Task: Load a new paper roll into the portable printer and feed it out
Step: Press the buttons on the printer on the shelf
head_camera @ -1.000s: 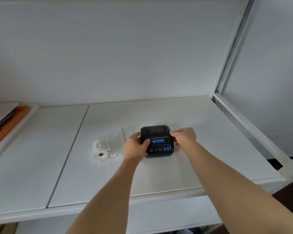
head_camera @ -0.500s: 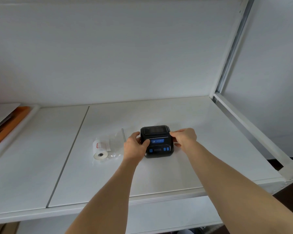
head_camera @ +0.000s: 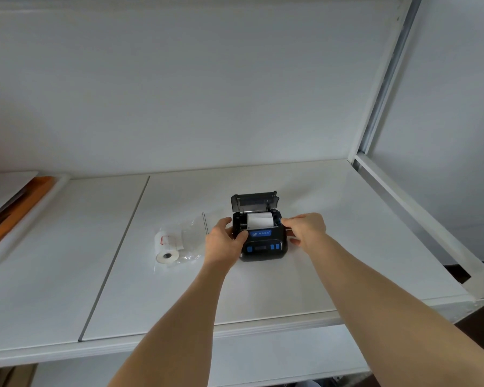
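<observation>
Printer lid (head_camera: 254,201) now standing open where it was shut half a second ago, exposing a white roll (head_camera: 260,220) inside. Left hand (head_camera: 224,241) clasping the black printer (head_camera: 263,241) by its left side; right hand (head_camera: 305,229) pinching its right edge. New paper roll (head_camera: 166,247) lying on a clear bag (head_camera: 192,241) just left, on the white bench (head_camera: 347,247). Open room all around; bench edge well toward the viewer.

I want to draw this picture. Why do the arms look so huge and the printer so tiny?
Head view: the wide-angle lens stretches whatever is near the edges, so the forearms balloon while the printer and paper roll shrink. The lighting is soft and even, with faint shadows; the shelf post leans from the same distortion.
</observation>
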